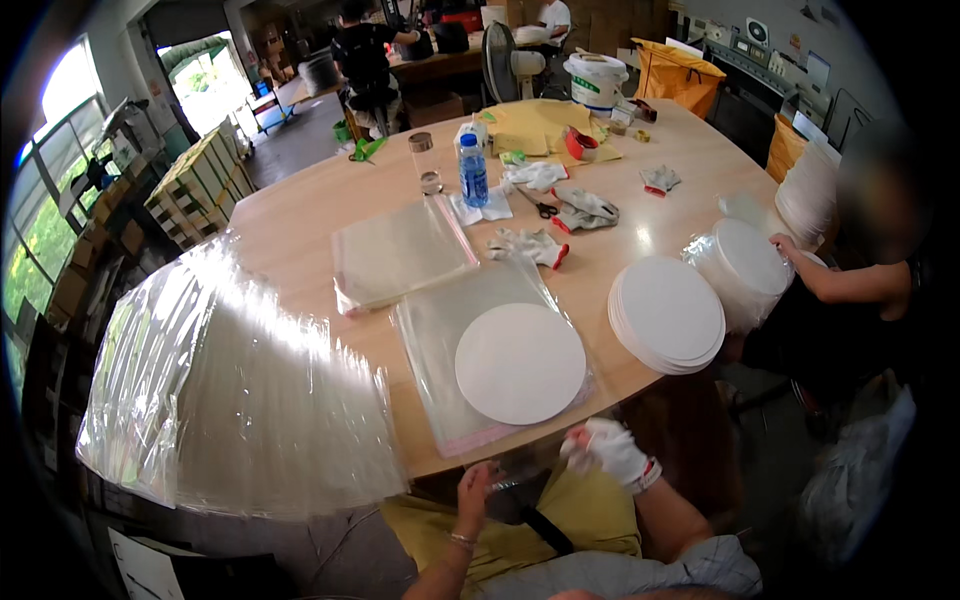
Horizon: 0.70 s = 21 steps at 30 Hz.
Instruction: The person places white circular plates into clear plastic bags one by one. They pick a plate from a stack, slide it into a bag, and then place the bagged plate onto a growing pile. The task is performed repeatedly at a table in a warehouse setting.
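Observation:
Close to my lap, my bare left hand (475,492) has its fingers pinched at a strip of clear plastic film (512,482). My right hand (608,455), in a white glove with red at the fingertips, is curled just beyond the table's near edge; what it grips, if anything, is hard to make out. Ahead of both hands, a white round board (520,364) lies on a stack of clear plastic bags (428,340) with a pink edge strip. A pile of similar round boards (668,312) sits to the right.
Clear film-like bags (270,400) fan over the left table edge. Another bag stack (400,250) lies farther back. Behind are a blue-labelled bottle (472,172), a glass tumbler (425,165), scissors (540,205) and loose gloves (530,246). A co-worker's hand (785,246) touches wrapped discs (748,258) at right.

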Tool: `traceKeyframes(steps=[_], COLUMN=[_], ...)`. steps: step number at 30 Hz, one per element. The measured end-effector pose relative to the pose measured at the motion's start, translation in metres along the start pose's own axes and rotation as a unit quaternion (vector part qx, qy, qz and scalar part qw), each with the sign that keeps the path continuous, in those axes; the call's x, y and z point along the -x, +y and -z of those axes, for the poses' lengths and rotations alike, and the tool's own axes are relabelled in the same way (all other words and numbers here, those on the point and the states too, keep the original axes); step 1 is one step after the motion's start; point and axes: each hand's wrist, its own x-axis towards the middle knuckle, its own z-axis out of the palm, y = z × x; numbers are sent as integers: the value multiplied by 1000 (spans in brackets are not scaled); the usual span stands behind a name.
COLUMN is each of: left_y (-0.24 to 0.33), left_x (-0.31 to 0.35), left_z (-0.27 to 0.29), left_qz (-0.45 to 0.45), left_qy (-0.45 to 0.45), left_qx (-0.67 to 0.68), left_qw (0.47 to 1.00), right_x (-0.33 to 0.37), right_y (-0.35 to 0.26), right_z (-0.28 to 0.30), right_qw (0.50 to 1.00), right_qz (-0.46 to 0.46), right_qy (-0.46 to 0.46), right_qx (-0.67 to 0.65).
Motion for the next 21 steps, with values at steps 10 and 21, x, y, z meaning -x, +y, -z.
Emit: traceKeyframes(steps=[10,21], left_y=[-8,-35], left_x=[3,-3], left_z=[27,31], left_qz=[52,58], left_qy=[-19,81], left_qx=[-20,151], left_qw=[998,984], right_x=[-30,-54], right_y=[19,86], right_z=[-14,-112], right_qw=[805,763], right_qz=[326,276], right_qy=[143,-147], right_qx=[475,565])
